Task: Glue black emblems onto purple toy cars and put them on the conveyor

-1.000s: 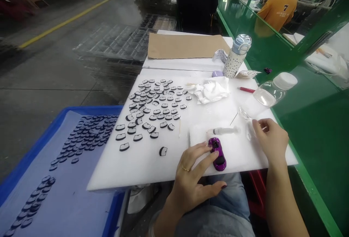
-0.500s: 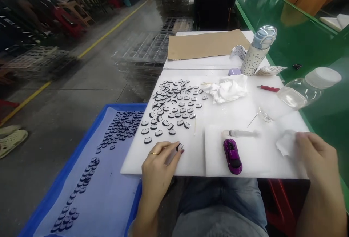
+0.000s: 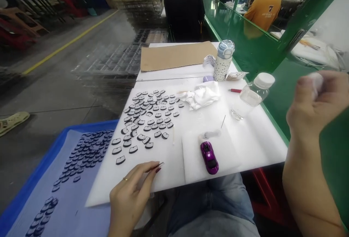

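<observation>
My left hand (image 3: 133, 189) pinches a small dark-edged piece (image 3: 161, 164) at the front of the white table, seen nearly edge-on. Raised at the right, beyond the table's edge, my right hand (image 3: 313, 102) is closed round a crumpled white wipe (image 3: 316, 82). Several similar flat pieces (image 3: 147, 128) with black rims lie scattered on the table's left half. A purple toy car (image 3: 209, 158) rests on a white foam sheet (image 3: 193, 169) near the front edge. Behind the car lies a whitish tube (image 3: 212, 134), blurred.
A blue tray (image 3: 61, 135) with more pieces is at lower left. On the table stand a clear bottle (image 3: 252, 97) and a dotted flask (image 3: 222, 66), beside white tissue (image 3: 203, 97), a red pen (image 3: 235, 90) and cardboard (image 3: 177, 56). People sit beyond.
The view has shifted. My right hand has risen from the table's right edge with the white wipe. The piece in my left hand has turned nearly edge-on.
</observation>
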`<action>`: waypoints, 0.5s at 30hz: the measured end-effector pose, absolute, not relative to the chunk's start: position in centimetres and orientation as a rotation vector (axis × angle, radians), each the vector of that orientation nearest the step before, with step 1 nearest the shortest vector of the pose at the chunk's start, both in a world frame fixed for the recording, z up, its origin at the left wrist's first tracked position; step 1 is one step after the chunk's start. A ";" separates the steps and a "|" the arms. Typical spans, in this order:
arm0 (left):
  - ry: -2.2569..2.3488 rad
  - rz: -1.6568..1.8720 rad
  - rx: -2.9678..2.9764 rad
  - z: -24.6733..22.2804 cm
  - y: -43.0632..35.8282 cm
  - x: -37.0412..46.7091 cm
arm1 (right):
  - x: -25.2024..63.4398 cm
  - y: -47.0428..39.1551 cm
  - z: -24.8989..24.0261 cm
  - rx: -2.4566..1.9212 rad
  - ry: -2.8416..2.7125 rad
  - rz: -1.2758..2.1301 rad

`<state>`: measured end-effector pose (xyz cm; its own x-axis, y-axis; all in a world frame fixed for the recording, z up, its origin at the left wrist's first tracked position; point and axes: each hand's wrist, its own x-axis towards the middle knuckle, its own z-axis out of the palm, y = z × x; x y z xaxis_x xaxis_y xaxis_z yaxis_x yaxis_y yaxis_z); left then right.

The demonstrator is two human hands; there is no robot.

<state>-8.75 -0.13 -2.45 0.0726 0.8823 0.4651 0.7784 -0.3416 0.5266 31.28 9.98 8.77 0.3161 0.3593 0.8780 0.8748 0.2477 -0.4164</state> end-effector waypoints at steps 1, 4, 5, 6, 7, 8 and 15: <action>1.689 1.118 2.200 -2.0 0.0 -9.0 | 30.8 10.6 9.3 -1.309 -1.351 -0.545; 1.517 1.038 2.268 -1.1 0.9 -9.5 | 30.4 12.0 9.6 -1.364 -1.639 -0.573; 1.461 0.984 2.293 -1.0 1.3 -9.5 | 30.5 12.3 9.3 -1.397 -1.714 -0.580; 1.420 0.928 2.315 -1.1 1.6 -9.3 | 30.6 12.5 8.8 -1.429 -1.766 -0.577; 1.404 0.880 2.333 -1.2 1.9 -9.1 | 30.8 12.5 8.3 -1.459 -1.793 -0.562; 1.424 0.841 2.340 -1.4 2.0 -8.8 | 31.1 12.5 7.7 -1.486 -1.795 -0.546; 2.037 0.733 2.033 -2.8 0.1 -6.5 | 36.5 12.0 4.1 -1.553 -1.308 -0.493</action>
<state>-6.45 0.06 -2.81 -0.0550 0.9744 0.2179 0.8898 -0.0512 0.4535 36.54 11.98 4.10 0.3308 0.4907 0.8061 0.9008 0.0903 -0.4247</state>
